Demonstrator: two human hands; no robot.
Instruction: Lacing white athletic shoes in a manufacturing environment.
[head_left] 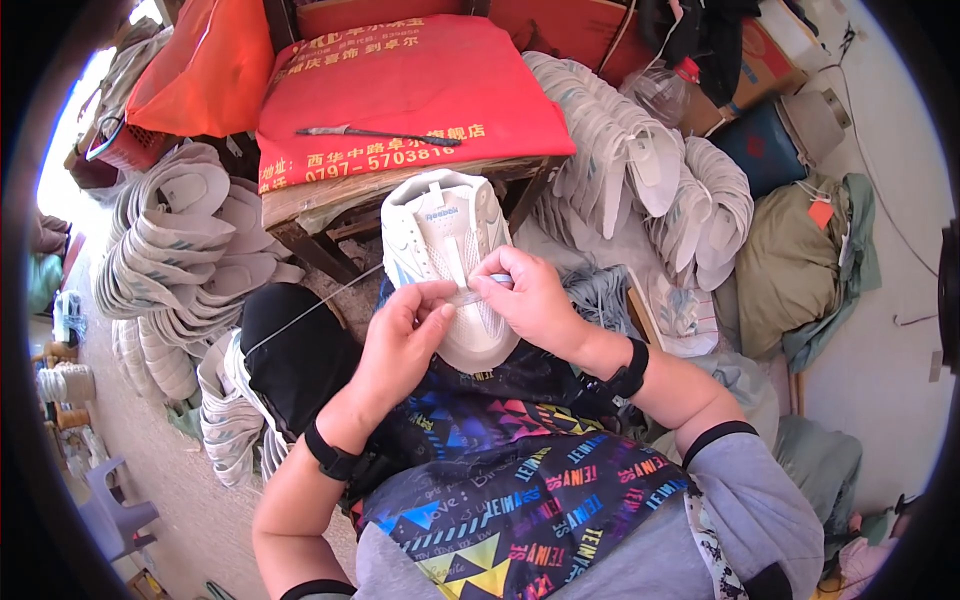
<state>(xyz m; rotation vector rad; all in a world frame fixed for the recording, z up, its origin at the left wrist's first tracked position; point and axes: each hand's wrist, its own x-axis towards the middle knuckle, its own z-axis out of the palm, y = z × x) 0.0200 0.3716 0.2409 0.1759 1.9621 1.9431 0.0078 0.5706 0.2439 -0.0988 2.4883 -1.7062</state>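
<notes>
A cream-white shoe upper with pale blue side trim lies over my lap, its toe pointing toward me. My left hand is at the lower end of the throat, thumb and forefinger bent together at the eyelet edge. Opposite it, my right hand pinches a small pale piece at its fingertips, too small to name. Both hands touch the upper, and the fingers partly hide the spot between them. A thin pale cord stretches from the shoe's left side down across my black-clad knee.
Ahead stands a wooden stool under a red printed bag, with a thin dark hooked tool on top. Stacked shoe uppers lie left, more right. Grey-blue laces are bunched beside my right forearm.
</notes>
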